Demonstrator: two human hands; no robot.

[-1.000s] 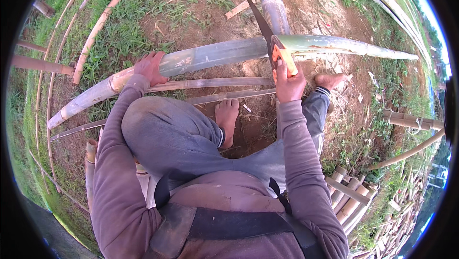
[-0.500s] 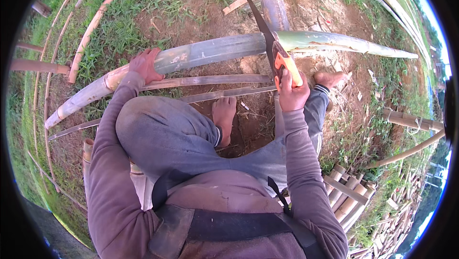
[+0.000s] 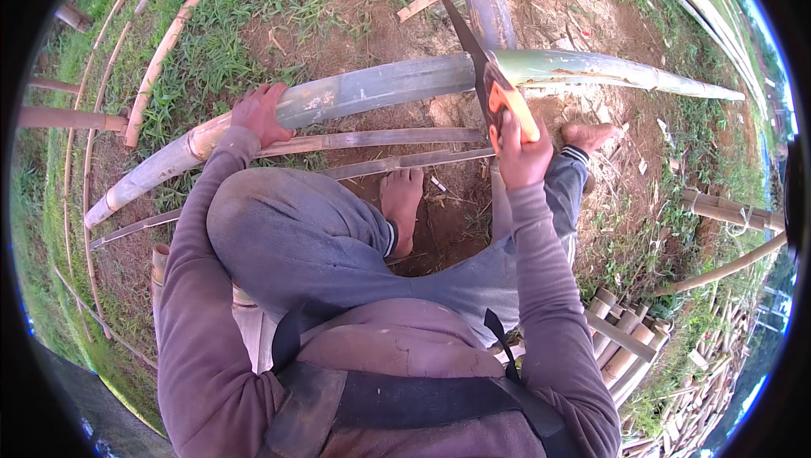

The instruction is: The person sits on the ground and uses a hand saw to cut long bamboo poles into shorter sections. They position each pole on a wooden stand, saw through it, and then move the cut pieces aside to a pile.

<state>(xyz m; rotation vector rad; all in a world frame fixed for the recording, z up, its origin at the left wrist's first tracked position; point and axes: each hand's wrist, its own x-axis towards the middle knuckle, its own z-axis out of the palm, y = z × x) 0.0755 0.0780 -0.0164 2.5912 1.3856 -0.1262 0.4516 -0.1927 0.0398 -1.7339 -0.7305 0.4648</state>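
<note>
A thick green bamboo pole [image 3: 380, 88] runs across in front of me, from the lower left to the far right. My left hand [image 3: 262, 113] is wrapped over its left part, thumb and fingers pressing on the surface. In my right hand [image 3: 525, 149] is a handsaw [image 3: 470, 40] with an orange handle, gripped firmly. Its dark blade crosses the pole right of the middle, with the tip pointing away from me. How deep the teeth sit in the bamboo I cannot tell. Beyond the pole, a bamboo post [image 3: 490, 10] lies or stands close behind the blade.
Two thinner bamboo strips [image 3: 380, 139] lie between the pole and my bare feet [image 3: 401, 209]. Long poles [image 3: 173, 40] rest on the grass at the left. Cut bamboo pieces [image 3: 629, 340] are bundled at the lower right, near a heap of scraps [image 3: 701, 382].
The saw and my right hand have shifted slightly along the blade's line, closer to me. My left hand keeps its place on the pole. The whole view has moved a little.
</note>
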